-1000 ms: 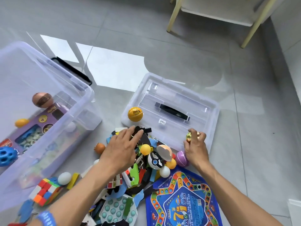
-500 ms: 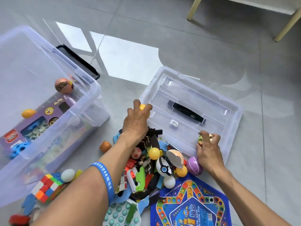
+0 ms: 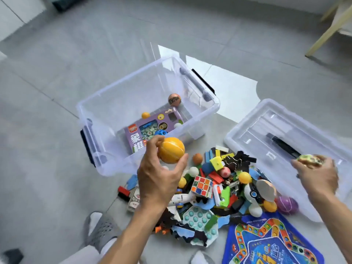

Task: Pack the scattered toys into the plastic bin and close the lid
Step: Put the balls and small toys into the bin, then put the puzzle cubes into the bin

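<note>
Left hand (image 3: 156, 180) lifted yellow ball (image 3: 171, 153) | toy pile (image 3: 219, 187) beside bin (image 3: 106, 119)

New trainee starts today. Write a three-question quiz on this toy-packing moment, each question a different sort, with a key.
1. True or false: the lid is already on the plastic bin.
2. What does the left hand hold? A) the cube puzzle B) the yellow ball C) the purple ball
3. Fill in: the purple game box lies ____ the bin.

Key
1. False: the lid lies on the floor to the right of the bin.
2. B. The cube puzzle and the purple ball are still in the pile. The right hand grips a small greenish toy.
3. inside
</note>
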The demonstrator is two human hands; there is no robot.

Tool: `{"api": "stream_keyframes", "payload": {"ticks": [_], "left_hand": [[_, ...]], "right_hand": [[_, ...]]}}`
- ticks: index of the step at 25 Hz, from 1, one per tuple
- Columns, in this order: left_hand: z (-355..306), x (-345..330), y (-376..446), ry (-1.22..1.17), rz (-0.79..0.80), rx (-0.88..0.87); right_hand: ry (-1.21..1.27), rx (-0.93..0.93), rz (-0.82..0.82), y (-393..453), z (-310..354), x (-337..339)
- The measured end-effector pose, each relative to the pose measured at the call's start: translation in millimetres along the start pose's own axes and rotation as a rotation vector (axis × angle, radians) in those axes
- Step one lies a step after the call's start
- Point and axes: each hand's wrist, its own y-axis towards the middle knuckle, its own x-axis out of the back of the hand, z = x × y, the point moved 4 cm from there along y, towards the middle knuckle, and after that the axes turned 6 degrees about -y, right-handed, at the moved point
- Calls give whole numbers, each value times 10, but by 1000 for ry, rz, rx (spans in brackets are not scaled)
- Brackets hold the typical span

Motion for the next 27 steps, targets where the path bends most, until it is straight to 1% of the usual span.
{"api": "stream_keyframes", "payload": {"ticks": [1, 2, 3, 5, 7, 9, 11, 12, 13, 15, 16, 17, 18, 20, 21, 23, 25, 26, 27], "left_hand": [[111, 214, 62, 24, -68, 30], [228, 360, 135, 55, -102, 58], [348, 438, 219, 79, -110, 87], [550, 475, 366, 87, -81, 147], [682, 467, 469, 93, -40, 212], [841, 443, 579, 120, 27, 304], [919, 448, 636, 187, 84, 365], [915, 478, 620, 174, 56, 336], [882, 540, 554, 104, -11, 274], [783, 664, 222, -16, -140, 123], [781, 676, -17, -42, -135, 86], [840, 644, -249, -39, -74, 85], [959, 575, -450, -17, 9, 125], [1307, 434, -715, 67, 191, 270], [1457, 399, -758, 95, 260, 329], [1680, 355, -683, 135, 330, 397], [1816, 248, -517, 249, 396, 369], [1853, 152, -450, 314, 453, 330], [1886, 27, -394, 376, 521, 288]], "right_hand": [[179, 101, 47, -317, 412, -94], [333, 239, 135, -654, 842, -248], [393, 389, 228, -1002, 1293, -402], [443, 587, 352, -1577, 2074, -721], [462, 604, 482, -1912, 2534, -1025], [412, 545, 573, -2044, 2702, -1219], [401, 460, 615, -2052, 2681, -1271], [425, 425, 604, -2058, 2638, -1236], [451, 423, 565, -2092, 2570, -1172], [480, 443, 431, -2192, 2299, -1047], [488, 425, 375, -2256, 2089, -1013], [459, 392, 338, -2315, 1855, -1012], [379, 369, 320, -2339, 1622, -1048], [154, 366, 337, -2310, 1238, -1189], [48, 390, 353, -2278, 1114, -1244], [-202, 480, 374, -2177, 955, -1408], [-527, 597, 383, -2074, 832, -1622], [-650, 636, 399, -2041, 741, -1743], [-709, 659, 406, -2020, 660, -1845]]}}
